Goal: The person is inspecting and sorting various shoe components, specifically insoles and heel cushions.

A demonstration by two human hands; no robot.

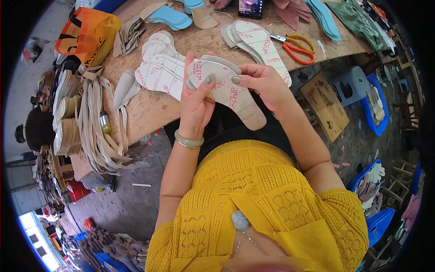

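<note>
Between my hands is a small stack of whitish shoe insoles (229,90) with red print, held over the table's front edge, the narrow end toward me. My left hand (197,102) is closed around its left side, thumb on top, fingers partly hidden underneath. At the upper right edge, my right hand (265,84) pinches the insoles between thumb and fingers. Another pile of printed insoles (156,77) lies just beyond my left hand. More insoles (258,38) rest beyond my right hand, next to scissors (299,47) with orange and yellow handles.
The wooden table (199,38) also carries blue insoles (170,18), a phone (250,8) and a green cloth (358,22). Left are an orange bag (90,36) and hanging beige strips (90,122). A wooden stool (324,106) and blue bins (378,106) stand right.
</note>
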